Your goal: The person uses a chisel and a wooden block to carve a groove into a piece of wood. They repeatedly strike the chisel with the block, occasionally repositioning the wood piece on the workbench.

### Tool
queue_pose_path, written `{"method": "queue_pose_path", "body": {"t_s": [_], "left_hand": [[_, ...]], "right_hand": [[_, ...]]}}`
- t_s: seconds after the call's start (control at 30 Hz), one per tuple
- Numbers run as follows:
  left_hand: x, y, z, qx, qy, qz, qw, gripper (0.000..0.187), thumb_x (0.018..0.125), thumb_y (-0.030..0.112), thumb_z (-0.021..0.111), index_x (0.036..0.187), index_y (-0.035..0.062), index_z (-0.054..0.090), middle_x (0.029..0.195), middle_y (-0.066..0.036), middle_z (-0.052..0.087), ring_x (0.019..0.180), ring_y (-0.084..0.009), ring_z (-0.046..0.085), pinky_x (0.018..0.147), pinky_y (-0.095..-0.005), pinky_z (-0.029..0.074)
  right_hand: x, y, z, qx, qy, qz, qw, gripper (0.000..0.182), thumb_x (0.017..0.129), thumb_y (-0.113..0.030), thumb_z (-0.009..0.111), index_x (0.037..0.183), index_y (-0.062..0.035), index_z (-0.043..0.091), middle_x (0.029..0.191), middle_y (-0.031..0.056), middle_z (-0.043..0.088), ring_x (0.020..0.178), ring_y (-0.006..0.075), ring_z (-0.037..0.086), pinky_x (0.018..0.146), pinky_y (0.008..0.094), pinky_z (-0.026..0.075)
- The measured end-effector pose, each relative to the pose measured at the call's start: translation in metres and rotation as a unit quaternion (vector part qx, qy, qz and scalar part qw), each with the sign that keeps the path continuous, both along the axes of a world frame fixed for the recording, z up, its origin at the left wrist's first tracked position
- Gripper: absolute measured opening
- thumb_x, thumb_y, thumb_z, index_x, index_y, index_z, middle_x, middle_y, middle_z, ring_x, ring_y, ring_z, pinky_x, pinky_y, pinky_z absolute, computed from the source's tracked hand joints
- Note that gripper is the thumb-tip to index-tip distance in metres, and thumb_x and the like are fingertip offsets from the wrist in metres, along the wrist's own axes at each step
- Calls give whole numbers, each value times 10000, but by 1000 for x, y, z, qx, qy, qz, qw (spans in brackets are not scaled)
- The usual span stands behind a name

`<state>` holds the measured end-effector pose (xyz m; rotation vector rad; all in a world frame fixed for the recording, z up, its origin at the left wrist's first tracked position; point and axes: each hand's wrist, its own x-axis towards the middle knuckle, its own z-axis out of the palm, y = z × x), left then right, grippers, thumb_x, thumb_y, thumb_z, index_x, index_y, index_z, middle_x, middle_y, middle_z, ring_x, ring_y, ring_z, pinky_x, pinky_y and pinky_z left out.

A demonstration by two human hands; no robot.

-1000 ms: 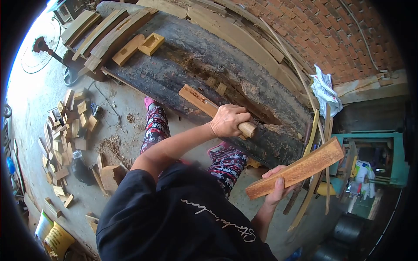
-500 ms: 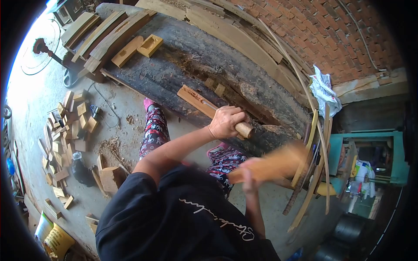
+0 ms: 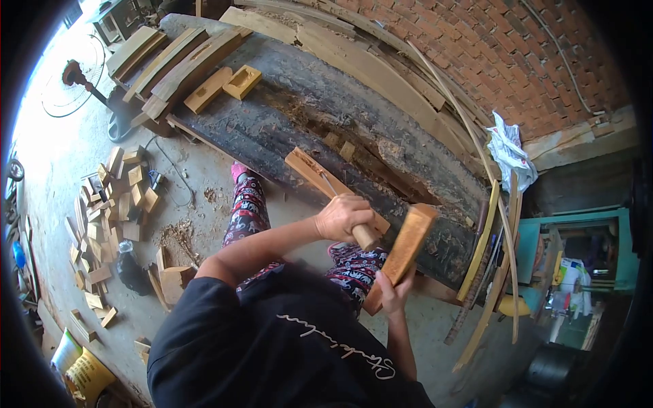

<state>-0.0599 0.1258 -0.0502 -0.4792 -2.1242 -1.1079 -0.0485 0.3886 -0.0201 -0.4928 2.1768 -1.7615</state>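
Note:
My left hand (image 3: 345,216) is closed around the wooden handle of a chisel (image 3: 366,236). The thin metal blade slants down to a recess cut in a narrow wooden piece (image 3: 309,168), which lies across the near edge of a dark, rough log bench (image 3: 265,139). Wood chips sit in the recess, and the exact tip contact is hard to see. Wrapped around the lower end of a thick rectangular wooden block (image 3: 407,245) is my right hand (image 3: 394,292). The block is raised at a tilt, just right of the chisel handle and apart from it.
Two recessed wood pieces (image 3: 243,81) and long curved boards (image 3: 197,64) rest at the bench's far left. Several offcuts (image 3: 126,197) are heaped on the floor. Long strips (image 3: 503,251) lean at the right, near a green machine (image 3: 622,245). A fan (image 3: 75,75) stands upper left.
The wooden block, blurred before, has swung leftward and now stands more steeply beside the chisel. The chisel handle's end has tipped toward my body and slightly left.

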Motion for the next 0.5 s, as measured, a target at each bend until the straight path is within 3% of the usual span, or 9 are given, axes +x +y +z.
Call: {"method": "queue_pose_path", "body": {"t_s": [0.03,0.07,0.13,0.23,0.4,0.47,0.5], "left_hand": [[0,-4,3,8,18,-1,1000,232,735,188,790,779,112,574,695,-60,535,644,-297,596,559,-413,455],[1,-6,8,17,35,-4,999,229,759,178,787,770,109,569,686,-61,529,631,-298,592,549,-412,446],[-3,-4,19,22,51,16,998,258,763,176,807,756,104,560,677,-60,522,603,-298,574,535,-408,427],[-13,7,30,54,103,88,989,292,737,139,842,761,101,554,679,-57,510,587,-279,545,526,-396,413],[-25,5,34,81,92,147,982,294,722,116,850,782,87,564,705,-62,520,625,-269,562,540,-384,428],[-31,3,30,117,66,179,975,210,768,165,803,794,95,606,725,-80,528,671,-298,569,602,-413,452],[-34,0,30,103,97,192,971,307,719,139,859,827,74,580,723,-77,527,642,-278,567,554,-385,445]], "right_hand": [[-1,10,-12,-22,-51,-37,998,650,791,-95,726,1326,20,375,1156,109,500,1055,200,518,943,352,449],[-1,9,1,-26,-75,-35,996,630,816,-85,691,1337,26,356,1137,116,493,1003,194,535,859,322,499],[-8,11,-3,-46,-5,-42,998,655,828,-84,672,1369,36,323,1122,127,486,918,170,554,730,281,524],[-4,7,12,-60,-44,-27,997,700,834,-86,661,1406,41,279,1109,130,481,830,148,561,650,265,520],[-4,11,10,-63,-13,-19,998,722,839,-82,644,1433,39,252,1074,130,496,765,153,562,640,274,517],[-3,9,17,-64,-13,-17,998,721,840,-79,637,1436,36,249,1053,128,506,745,155,562,636,274,516],[-3,8,22,-66,-12,-14,998,722,839,-80,634,1437,34,246,1029,123,512,740,155,563,635,274,516]]}}
